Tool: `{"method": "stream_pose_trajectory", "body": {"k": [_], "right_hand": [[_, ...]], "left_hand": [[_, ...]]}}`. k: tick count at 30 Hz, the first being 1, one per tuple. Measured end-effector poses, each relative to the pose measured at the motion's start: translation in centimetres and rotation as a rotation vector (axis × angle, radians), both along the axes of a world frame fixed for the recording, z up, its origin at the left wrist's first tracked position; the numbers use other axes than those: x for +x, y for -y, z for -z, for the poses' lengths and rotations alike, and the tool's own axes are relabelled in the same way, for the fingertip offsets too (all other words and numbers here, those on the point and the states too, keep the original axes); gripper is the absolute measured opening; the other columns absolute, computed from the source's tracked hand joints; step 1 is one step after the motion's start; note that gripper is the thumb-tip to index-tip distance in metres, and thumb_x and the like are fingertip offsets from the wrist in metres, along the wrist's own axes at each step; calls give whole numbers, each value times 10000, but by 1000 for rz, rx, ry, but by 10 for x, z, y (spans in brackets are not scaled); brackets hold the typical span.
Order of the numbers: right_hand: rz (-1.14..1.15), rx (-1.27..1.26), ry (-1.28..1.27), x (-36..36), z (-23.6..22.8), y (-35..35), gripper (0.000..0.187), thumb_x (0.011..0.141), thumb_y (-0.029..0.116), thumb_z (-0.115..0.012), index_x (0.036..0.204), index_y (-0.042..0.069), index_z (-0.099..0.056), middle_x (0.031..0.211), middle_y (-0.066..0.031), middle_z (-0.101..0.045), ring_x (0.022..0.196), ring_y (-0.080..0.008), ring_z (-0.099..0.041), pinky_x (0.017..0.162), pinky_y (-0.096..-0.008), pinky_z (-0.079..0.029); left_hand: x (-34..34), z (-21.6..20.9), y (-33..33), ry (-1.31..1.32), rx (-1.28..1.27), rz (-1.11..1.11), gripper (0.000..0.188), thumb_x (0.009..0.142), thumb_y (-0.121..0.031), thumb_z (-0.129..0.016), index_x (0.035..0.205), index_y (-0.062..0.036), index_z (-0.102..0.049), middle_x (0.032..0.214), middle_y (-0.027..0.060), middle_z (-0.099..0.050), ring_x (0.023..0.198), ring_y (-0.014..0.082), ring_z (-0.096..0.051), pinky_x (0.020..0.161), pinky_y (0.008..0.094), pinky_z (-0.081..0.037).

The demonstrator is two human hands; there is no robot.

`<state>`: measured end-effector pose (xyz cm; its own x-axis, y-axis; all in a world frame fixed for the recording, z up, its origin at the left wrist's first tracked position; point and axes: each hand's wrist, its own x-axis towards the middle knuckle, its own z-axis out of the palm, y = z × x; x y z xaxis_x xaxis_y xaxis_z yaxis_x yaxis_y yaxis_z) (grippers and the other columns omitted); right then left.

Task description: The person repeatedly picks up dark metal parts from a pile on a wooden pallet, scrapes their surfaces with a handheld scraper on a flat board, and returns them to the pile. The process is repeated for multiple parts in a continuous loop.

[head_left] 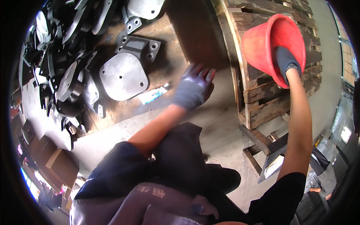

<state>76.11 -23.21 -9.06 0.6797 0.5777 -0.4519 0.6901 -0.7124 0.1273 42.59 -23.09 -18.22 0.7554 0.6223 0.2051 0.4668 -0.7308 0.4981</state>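
My left hand (193,87), in a grey glove, hangs over the gap beside the workbench. Its fingers are stretched and slightly apart, with nothing in them. Reaching into a red plastic bucket (258,47), my right hand (287,62) wears a dark grey glove. The bucket appears tilted toward me against stacked wooden pallets; the inside hides the right fingertips, so whether they grip anything does not show. Nearest to my left hand lie a small white-and-blue tube or packet (153,95) and a grey metal bracket with a rounded flat plate (122,77).
Many similar metal brackets (69,80) are heaped on the wooden surface (112,122) at left. Wooden pallets (258,92) stand at right, with a small wooden frame (255,140) below. Cardboard boxes (62,167) lie at lower left. Another person (326,178) is at the far right.
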Motion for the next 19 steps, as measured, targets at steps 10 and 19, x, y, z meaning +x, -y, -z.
{"method": "stream_pose_trajectory", "body": {"k": [10,19], "right_hand": [[479,430,-662,28,29,22,387,915,324,-355,974,53,-625,975,-42,-643,869,-171,-550,804,-320,-427],[91,646,-65,-32,-106,70,132,831,154,-563,873,47,-627,729,-118,-654,655,-196,-637,649,-318,-482]], "left_hand": [[0,-6,0,-44,-52,57,310,772,-218,-565,1028,-51,-614,956,122,-625,992,293,-559,987,447,-362],[1,0,3,-84,-36,43,304,770,-241,-578,1050,-127,-609,1000,115,-643,1062,292,-546,1019,441,-331]]}}
